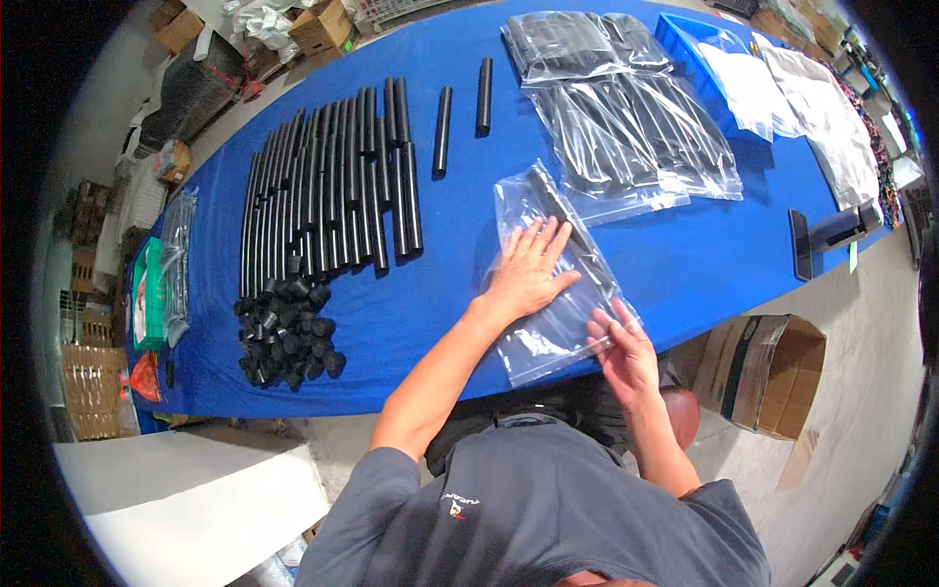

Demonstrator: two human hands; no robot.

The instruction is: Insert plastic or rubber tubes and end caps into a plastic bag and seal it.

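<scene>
OK so, all clock directions are taken from the middle of the clear bag [562,311]. Closest in is the right hand [626,354], at about 5 o'clock, palm turned up, fingers half curled at the bag's edge; can't tell if it's actually pinching the plastic. The bag itself lies flat and slanted on the blue cloth [460,230], right between and under the hands. The left hand [526,272] is spread wide over the bag's 10 o'clock side, fingertips reaching the black tube [554,203] inside, which runs down the edge from 12 toward 4.

Further out there's a heap of black caps [289,333] a bit below 9 o'clock, and a phone-like gadget [801,245] near 3. The big tube pile [337,191] sits at 10, touching the caps. Two loose tubes [443,132] lie apart around 11. Filled bags [631,122] are stacked toward 1, with a blue bin [675,39] just beyond.
</scene>
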